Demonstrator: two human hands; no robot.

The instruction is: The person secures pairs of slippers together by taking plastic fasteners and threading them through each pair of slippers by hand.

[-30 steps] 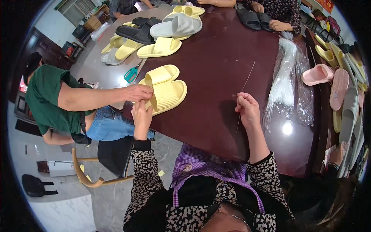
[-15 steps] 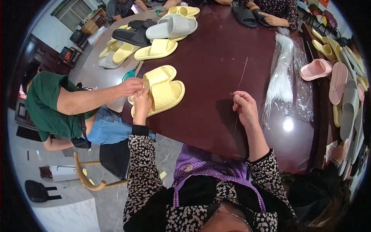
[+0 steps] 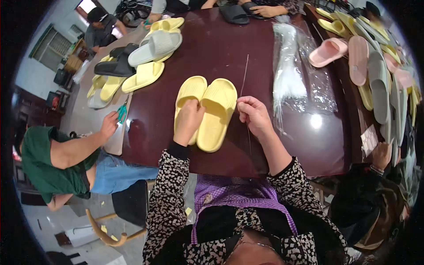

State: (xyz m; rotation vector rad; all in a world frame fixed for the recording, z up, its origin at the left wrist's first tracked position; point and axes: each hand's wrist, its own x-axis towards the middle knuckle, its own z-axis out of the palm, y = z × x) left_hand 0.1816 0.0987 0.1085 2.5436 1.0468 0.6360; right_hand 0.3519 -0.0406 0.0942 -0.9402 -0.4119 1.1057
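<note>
A dark red-brown counter (image 3: 221, 48) fills the view from above, with piles of yellow, grey, black and pink slippers along its far and right edges. A clear bag of white ties (image 3: 289, 75) lies right of centre. A yellow slipper pair (image 3: 207, 108) sits side by side near the front edge. The left hand (image 3: 189, 121) is closed over the heels, pinching the two together. Just right of the pair, the right hand (image 3: 254, 115) is curled shut on a thin long tie (image 3: 244, 77) that runs away across the counter. The step looks like fastening the pair; next would need the tie's tip steered to the slippers. A co-worker's hand (image 3: 108, 126) rests by green scissors (image 3: 121, 112) at left.
</note>
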